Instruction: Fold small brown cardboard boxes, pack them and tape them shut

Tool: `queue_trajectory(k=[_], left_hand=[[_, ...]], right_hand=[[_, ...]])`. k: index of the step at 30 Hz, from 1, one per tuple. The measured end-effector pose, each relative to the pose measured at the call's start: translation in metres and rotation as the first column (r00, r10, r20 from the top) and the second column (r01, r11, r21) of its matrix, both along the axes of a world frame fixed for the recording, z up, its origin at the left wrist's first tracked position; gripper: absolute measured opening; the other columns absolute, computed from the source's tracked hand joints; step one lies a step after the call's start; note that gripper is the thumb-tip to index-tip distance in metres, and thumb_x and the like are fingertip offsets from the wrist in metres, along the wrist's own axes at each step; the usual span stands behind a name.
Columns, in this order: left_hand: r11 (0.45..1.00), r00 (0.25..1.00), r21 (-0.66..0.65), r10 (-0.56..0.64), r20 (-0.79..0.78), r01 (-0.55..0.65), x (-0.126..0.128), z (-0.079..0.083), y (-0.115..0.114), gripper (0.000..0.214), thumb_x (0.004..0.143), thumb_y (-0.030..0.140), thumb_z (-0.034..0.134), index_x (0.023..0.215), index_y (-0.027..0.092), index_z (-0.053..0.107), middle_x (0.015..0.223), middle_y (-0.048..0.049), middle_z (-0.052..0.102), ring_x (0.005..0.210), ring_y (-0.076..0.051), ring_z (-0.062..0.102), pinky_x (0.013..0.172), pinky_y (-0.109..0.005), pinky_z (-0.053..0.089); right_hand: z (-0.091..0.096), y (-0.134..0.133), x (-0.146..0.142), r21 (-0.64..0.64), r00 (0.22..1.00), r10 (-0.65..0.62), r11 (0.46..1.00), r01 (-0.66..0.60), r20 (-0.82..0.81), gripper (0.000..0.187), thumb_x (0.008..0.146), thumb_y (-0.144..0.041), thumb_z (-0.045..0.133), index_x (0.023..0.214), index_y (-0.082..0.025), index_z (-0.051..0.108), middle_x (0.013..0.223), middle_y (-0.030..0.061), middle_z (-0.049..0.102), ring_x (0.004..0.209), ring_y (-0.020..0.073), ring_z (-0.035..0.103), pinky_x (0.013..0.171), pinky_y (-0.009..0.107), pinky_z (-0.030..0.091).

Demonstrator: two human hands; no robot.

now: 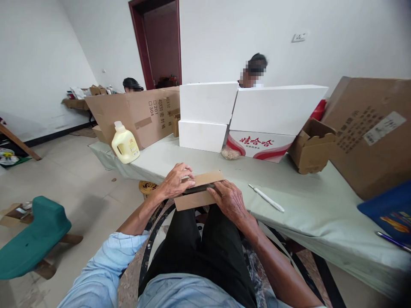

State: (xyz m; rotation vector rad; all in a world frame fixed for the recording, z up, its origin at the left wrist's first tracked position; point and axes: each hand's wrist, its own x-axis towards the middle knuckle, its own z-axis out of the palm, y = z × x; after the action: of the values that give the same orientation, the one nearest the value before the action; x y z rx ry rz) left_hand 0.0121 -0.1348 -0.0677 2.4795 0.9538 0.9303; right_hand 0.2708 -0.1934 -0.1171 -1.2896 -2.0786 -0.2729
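Just over the near table edge, above my lap, is a small brown cardboard box [195, 200] with two long flaps spread apart. Its inside looks dark, and what lies in it I cannot make out. My left hand [177, 181] grips the box at its left end, fingers bent over the far flap. At the right end, my right hand [230, 200] holds it with the thumb reaching in between the flaps. A slim white tool [266, 198], perhaps a cutter, lies on the table to the right of my right hand.
A yellow detergent bottle [126, 144] stands at the table's left edge. White boxes [205, 102] form a wall behind, with a small clear bag [231, 153] before them. An open carton [313, 147], a large carton [369, 128] and a blue container [390, 209] stand right. Two people sit beyond.
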Motion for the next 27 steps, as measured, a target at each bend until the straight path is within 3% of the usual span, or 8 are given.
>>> queue_trajectory(k=[4,8,14,23,27], left_hand=[[0.998,0.993,0.055,-0.037,-0.109,0.043,-0.001,0.002,-0.007,0.016,0.089,0.032,0.083,0.101,0.023,0.080,0.120,-0.0095,0.069,0.116,-0.029,0.065,0.104,-0.044,0.053],[0.999,0.992,0.040,-0.026,-0.125,0.031,0.000,0.004,-0.009,0.011,0.095,0.027,0.074,0.100,0.025,0.084,0.108,-0.0073,0.073,0.106,-0.026,0.068,0.096,-0.039,0.055],[0.999,0.999,-0.039,-0.015,-0.031,0.014,0.004,0.005,-0.014,0.018,0.095,0.027,0.069,0.090,0.026,0.086,0.102,-0.0059,0.077,0.090,-0.022,0.072,0.084,-0.035,0.055],[0.990,0.993,-0.107,-0.079,0.087,0.088,0.004,0.009,-0.013,0.022,0.094,0.028,0.065,0.078,0.021,0.076,0.095,-0.0066,0.075,0.089,-0.022,0.070,0.084,-0.034,0.051],[0.980,0.991,-0.187,-0.040,0.128,0.064,0.006,0.011,-0.008,0.021,0.089,0.027,0.062,0.071,0.020,0.068,0.087,-0.0046,0.072,0.082,-0.020,0.065,0.078,-0.033,0.048]], right_hand=[[0.001,-0.001,-0.001,-0.007,1.000,-0.002,1.000,0.002,-0.014,0.027,0.112,-0.034,0.054,0.090,-0.023,0.065,0.092,0.0086,0.074,0.091,0.0247,0.068,0.080,0.033,0.043],[0.000,-0.001,-0.001,-0.015,1.000,-0.005,1.000,0.005,-0.018,0.027,0.112,-0.035,0.053,0.091,-0.023,0.065,0.092,0.0088,0.074,0.092,0.0253,0.069,0.080,0.034,0.044],[-0.003,0.000,-0.002,-0.005,0.999,-0.014,1.000,0.014,-0.035,0.028,0.112,-0.036,0.053,0.089,-0.023,0.063,0.090,0.0091,0.072,0.089,0.0256,0.068,0.078,0.034,0.045],[-0.003,-0.001,-0.003,-0.001,0.999,-0.018,1.000,0.018,-0.028,0.027,0.113,-0.036,0.054,0.093,-0.023,0.066,0.094,0.0097,0.074,0.093,0.0262,0.070,0.080,0.034,0.046],[-0.004,-0.001,-0.003,-0.001,1.000,-0.013,1.000,0.013,-0.023,0.024,0.113,-0.036,0.054,0.102,-0.022,0.070,0.104,0.0114,0.078,0.100,0.0276,0.072,0.083,0.035,0.049]])
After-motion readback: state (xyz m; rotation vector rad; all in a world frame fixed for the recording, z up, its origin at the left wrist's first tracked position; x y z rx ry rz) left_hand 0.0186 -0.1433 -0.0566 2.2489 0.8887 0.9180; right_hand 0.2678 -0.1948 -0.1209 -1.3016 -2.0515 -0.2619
